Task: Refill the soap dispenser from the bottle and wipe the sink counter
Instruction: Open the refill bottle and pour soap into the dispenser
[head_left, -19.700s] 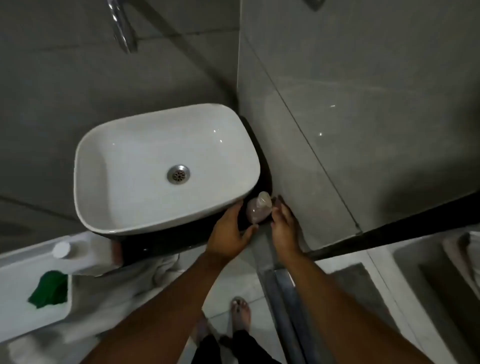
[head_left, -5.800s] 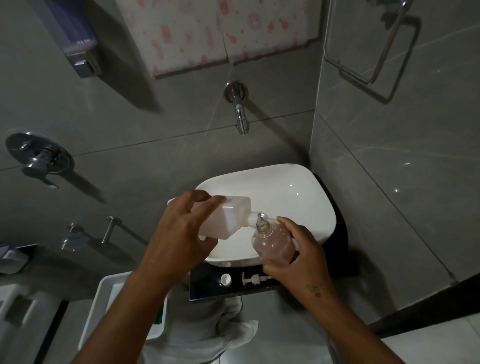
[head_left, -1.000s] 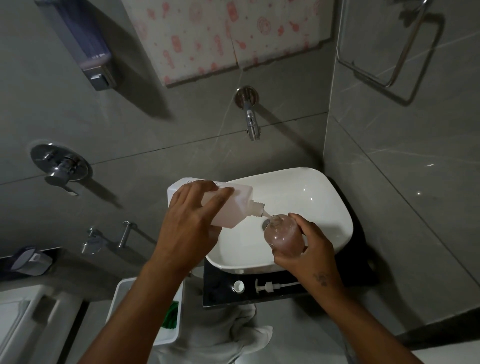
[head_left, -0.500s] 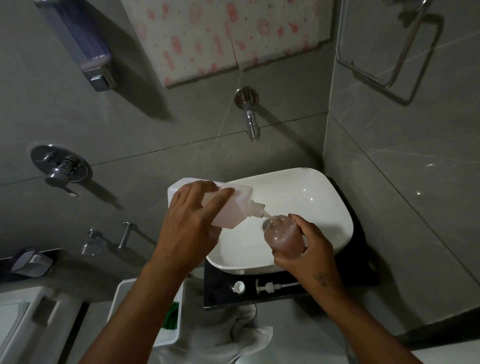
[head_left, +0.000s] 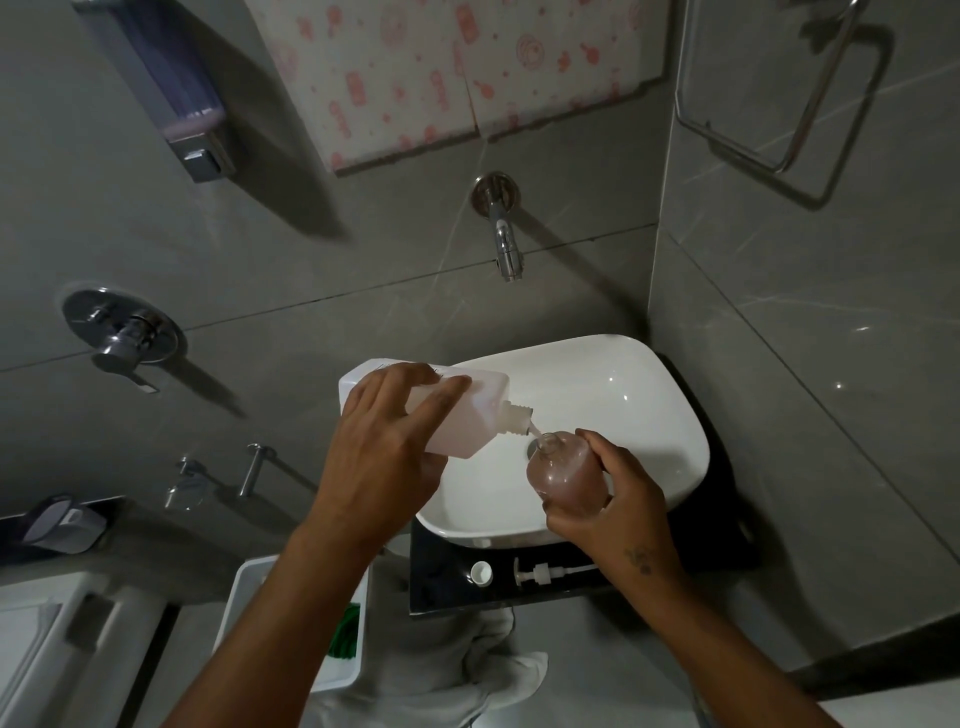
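Note:
My left hand (head_left: 384, 452) grips a white refill bottle (head_left: 467, 415), tipped on its side with its spout pointing right. A thin stream runs from the spout into the open neck of a clear soap dispenser (head_left: 566, 478) holding pinkish liquid. My right hand (head_left: 618, 504) holds that dispenser upright from the right side, over the white basin (head_left: 649, 405). The dispenser's pump head (head_left: 545, 574) and the bottle's white cap (head_left: 481, 573) lie on the black counter (head_left: 717, 545) in front of the basin.
A chrome tap (head_left: 506, 234) juts from the grey tiled wall above the basin. A white tub (head_left: 249, 587) with a green scrubber (head_left: 347, 631) stands lower left, a grey cloth (head_left: 447, 670) beside it. A towel ring (head_left: 769, 104) hangs top right and a wall dispenser (head_left: 176, 88) top left.
Almost nothing has moved in the last second: both hands keep the bottle tipped over the dispenser. Earlier the dispenser stood on the counter's right corner with its pump on.

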